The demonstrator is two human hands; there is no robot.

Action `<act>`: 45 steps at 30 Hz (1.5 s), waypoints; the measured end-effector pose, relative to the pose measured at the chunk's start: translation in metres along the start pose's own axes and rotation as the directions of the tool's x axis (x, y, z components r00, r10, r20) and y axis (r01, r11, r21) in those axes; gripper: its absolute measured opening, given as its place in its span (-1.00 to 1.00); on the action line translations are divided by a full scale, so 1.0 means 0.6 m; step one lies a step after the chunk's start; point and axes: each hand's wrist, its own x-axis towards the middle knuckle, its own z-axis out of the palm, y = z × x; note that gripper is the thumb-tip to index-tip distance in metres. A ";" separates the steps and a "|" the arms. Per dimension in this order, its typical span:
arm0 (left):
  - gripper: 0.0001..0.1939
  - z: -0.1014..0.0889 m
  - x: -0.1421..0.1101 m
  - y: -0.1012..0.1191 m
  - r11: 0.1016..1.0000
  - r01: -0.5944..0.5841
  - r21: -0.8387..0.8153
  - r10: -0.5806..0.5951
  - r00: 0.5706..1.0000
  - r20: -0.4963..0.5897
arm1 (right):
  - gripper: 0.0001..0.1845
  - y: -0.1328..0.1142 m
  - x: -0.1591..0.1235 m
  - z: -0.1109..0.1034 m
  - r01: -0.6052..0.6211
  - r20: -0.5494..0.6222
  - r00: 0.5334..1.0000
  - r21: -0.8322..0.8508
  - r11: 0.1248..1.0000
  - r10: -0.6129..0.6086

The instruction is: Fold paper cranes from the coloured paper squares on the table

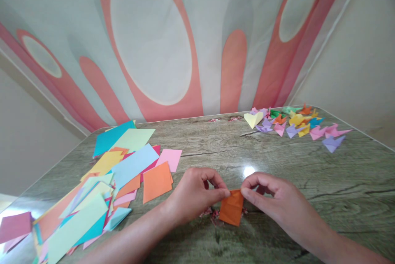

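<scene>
A small folded piece of orange paper (231,209) is held up just above the table, near its front. My left hand (199,190) pinches its upper left corner between thumb and forefinger. At the upper right corner, my right hand (270,198) pinches the same paper. Crease lines show on its face, and its lower edge hangs free. Behind and below the paper, a pinkish floral print (215,214) on the table surface is partly covered.
Loose coloured paper sheets (135,163) lie in an overlapping pile on the left. Several folded paper birds (296,120) cluster at the back right. The wood-patterned table (203,144) meets a pink and grey patterned backdrop (210,50) at its far edge.
</scene>
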 end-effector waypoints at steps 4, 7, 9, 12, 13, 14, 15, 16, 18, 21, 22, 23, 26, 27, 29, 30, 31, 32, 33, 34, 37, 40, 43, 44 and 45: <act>-0.82 -0.002 0.005 -0.002 0.992 0.078 -0.104 -0.073 0.996 0.047 | -0.78 0.007 0.003 -0.001 -0.065 0.049 0.997 0.166 0.984 0.058; -0.81 -0.003 0.012 -0.012 0.976 0.095 -0.198 -0.082 0.994 0.071 | -0.73 0.014 0.008 -0.005 -0.086 0.096 0.993 0.222 0.971 0.066; -0.79 -0.001 0.018 -0.022 0.941 0.101 -0.323 -0.079 0.994 0.081 | -0.68 0.017 0.010 -0.007 -0.082 0.055 0.996 0.198 0.977 0.073; -0.74 0.006 0.026 -0.035 0.874 0.098 -0.477 -0.088 0.995 0.044 | -0.63 0.017 0.011 -0.010 -0.038 -0.059 0.997 0.127 0.991 0.046; -0.73 0.010 0.028 -0.039 0.857 0.092 -0.507 -0.095 0.995 0.020 | -0.63 0.017 0.011 -0.010 -0.020 -0.074 0.997 0.102 0.995 0.028; -0.72 0.013 0.030 -0.041 0.843 0.086 -0.532 -0.099 0.995 0.005 | -0.63 0.018 0.011 -0.010 0.003 -0.078 0.997 0.073 0.997 0.002; -0.72 0.016 0.031 -0.043 0.830 0.080 -0.552 -0.101 0.995 -0.008 | -0.65 0.020 0.012 -0.009 0.034 -0.082 0.996 0.044 0.998 -0.030; -0.71 0.019 0.032 -0.043 0.818 0.074 -0.571 -0.100 0.995 -0.015 | -0.67 0.023 0.013 -0.008 0.070 -0.093 0.993 0.018 0.997 -0.068; -0.71 0.023 0.032 -0.044 0.800 0.068 -0.596 -0.097 0.995 -0.017 | -0.73 0.033 0.017 -0.006 0.148 -0.157 0.976 -0.019 0.989 -0.149; -0.70 0.028 0.031 -0.045 0.776 0.078 -0.626 -0.095 0.995 0.006 | -0.70 0.050 0.025 -0.004 0.148 -0.174 0.975 0.031 0.989 -0.140; -0.70 0.030 0.031 -0.046 0.770 0.087 -0.633 -0.093 0.995 0.024 | -0.68 0.054 0.027 -0.003 0.121 -0.131 0.985 0.067 0.990 -0.112; -0.70 0.031 0.031 -0.046 0.768 0.095 -0.633 -0.089 0.995 0.041 | -0.67 0.056 0.029 -0.003 0.092 -0.082 0.993 0.097 0.991 -0.084; -0.74 0.035 0.027 -0.045 0.818 0.042 -0.574 -0.057 0.998 -0.007 | -0.71 0.055 0.029 -0.004 0.033 -0.012 0.999 0.108 0.994 -0.032; -0.72 0.035 0.025 -0.043 0.850 -0.013 -0.527 -0.020 0.998 -0.058 | -0.73 0.052 0.028 -0.004 0.028 -0.021 0.999 0.087 0.996 -0.026; -0.55 0.033 0.019 -0.038 0.903 -0.149 -0.404 0.097 0.984 -0.147 | -0.77 0.046 0.025 -0.003 0.025 -0.033 0.999 0.037 0.999 -0.024; -0.48 0.032 0.016 -0.036 0.917 -0.208 -0.340 0.162 0.974 -0.160 | -0.79 0.043 0.024 -0.003 0.025 -0.026 0.999 0.014 1.000 -0.025; -0.45 0.031 0.014 -0.034 0.927 -0.249 -0.282 0.212 0.965 -0.156 | -0.80 0.041 0.024 -0.003 0.029 -0.016 0.999 -0.007 1.000 -0.029; -0.46 0.030 0.012 -0.032 0.934 -0.276 -0.229 0.247 0.958 -0.147 | -0.81 0.040 0.023 -0.002 0.035 -0.004 0.999 -0.025 0.999 -0.035; -0.50 0.030 0.011 -0.032 0.938 -0.295 -0.182 0.273 0.952 -0.140 | -0.81 0.040 0.023 -0.002 0.042 0.004 0.999 -0.040 0.998 -0.042; -0.57 0.030 0.011 -0.033 0.941 -0.308 -0.140 0.290 0.947 -0.136 | -0.81 0.041 0.023 -0.002 0.049 0.008 0.999 -0.053 0.997 -0.048; -0.83 0.030 0.014 -0.040 0.947 -0.317 -0.047 0.309 0.942 -0.132 | -0.81 0.045 0.024 -0.002 0.054 0.005 0.999 -0.087 0.995 -0.054; -0.95 0.030 0.020 -0.047 0.953 -0.303 -0.007 0.299 0.943 -0.144 | -0.83 0.046 0.024 -0.001 0.088 -0.009 0.996 -0.113 0.990 -0.089; -0.97 0.030 0.024 -0.052 0.952 -0.305 0.013 0.303 0.941 -0.149 | -0.84 0.048 0.025 0.000 0.193 -0.042 0.979 -0.136 0.972 -0.200; -0.97 0.031 0.025 -0.053 0.953 -0.303 0.025 0.303 0.940 -0.158 | -0.85 0.049 0.026 0.000 0.223 -0.063 0.970 -0.153 0.963 -0.235; -0.96 0.031 0.025 -0.054 0.954 -0.297 0.042 0.300 0.938 -0.172 | -0.85 0.051 0.027 0.001 0.243 -0.090 0.961 -0.177 0.954 -0.262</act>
